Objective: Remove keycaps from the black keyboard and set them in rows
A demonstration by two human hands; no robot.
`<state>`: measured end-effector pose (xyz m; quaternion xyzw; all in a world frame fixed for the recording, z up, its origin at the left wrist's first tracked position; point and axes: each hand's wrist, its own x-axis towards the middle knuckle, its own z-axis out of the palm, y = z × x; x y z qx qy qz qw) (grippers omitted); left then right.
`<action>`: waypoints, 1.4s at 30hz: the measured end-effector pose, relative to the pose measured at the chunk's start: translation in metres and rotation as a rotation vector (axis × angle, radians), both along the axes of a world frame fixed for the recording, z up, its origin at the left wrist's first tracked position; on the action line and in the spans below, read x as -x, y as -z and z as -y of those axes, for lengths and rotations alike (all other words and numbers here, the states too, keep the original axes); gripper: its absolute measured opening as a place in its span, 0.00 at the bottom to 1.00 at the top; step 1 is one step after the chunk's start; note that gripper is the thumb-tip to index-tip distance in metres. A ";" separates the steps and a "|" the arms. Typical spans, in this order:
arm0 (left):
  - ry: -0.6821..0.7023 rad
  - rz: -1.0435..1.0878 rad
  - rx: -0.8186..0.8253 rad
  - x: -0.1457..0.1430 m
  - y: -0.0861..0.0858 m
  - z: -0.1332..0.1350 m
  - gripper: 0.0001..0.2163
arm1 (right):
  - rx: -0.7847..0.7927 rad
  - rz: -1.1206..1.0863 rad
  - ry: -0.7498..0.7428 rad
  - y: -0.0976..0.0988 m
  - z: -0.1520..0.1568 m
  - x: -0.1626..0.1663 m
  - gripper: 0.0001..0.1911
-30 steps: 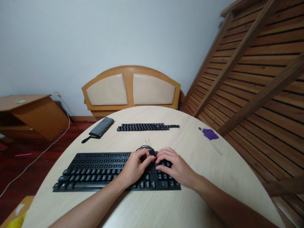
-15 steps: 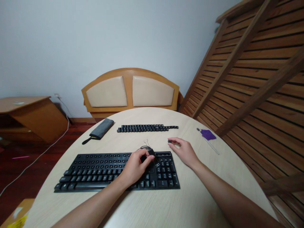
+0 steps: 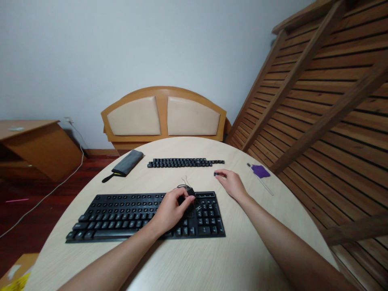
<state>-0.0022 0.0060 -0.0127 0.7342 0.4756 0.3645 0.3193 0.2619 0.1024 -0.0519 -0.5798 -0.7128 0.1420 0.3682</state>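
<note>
1. The left hand [image 3: 171,210] rests on the right half of the black keyboard [image 3: 121,214], its fingers curled round a small black key puller [image 3: 188,194] whose wire loops poke out beyond them.
2. The right hand [image 3: 232,184] lies on the table [image 3: 212,258] just past the keyboard's far right corner, fingertips pinched on a loose keycap [image 3: 216,174].
3. Further back, a row of keycaps [image 3: 184,162] is laid out, near the pinched one.
4. A grey pouch [image 3: 127,163] lies far left and a purple tool [image 3: 260,171] far right.

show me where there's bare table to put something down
Widest bare table is the near edge, in front of the keyboard. Another strip lies between keyboard and keycap row, right of the grey pouch. Crowded: left hand on puller, right hand pinching keycap.
</note>
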 end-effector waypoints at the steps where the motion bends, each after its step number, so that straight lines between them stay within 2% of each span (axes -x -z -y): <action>1: 0.002 0.003 0.000 0.000 0.000 0.000 0.12 | -0.003 0.023 0.009 -0.002 -0.005 -0.001 0.12; 7: -0.001 -0.002 0.003 0.000 -0.002 0.000 0.12 | -0.004 0.053 0.123 -0.001 -0.033 -0.001 0.12; 12: -0.004 0.003 0.008 -0.001 -0.002 -0.001 0.11 | -0.002 0.046 0.166 0.005 -0.042 0.001 0.14; 28: -0.001 0.021 0.015 0.001 0.001 0.001 0.12 | -0.009 0.016 0.116 0.003 -0.048 0.001 0.15; 42: 0.011 0.030 0.030 -0.001 -0.004 0.001 0.11 | -0.012 -0.034 0.074 0.006 -0.049 0.000 0.16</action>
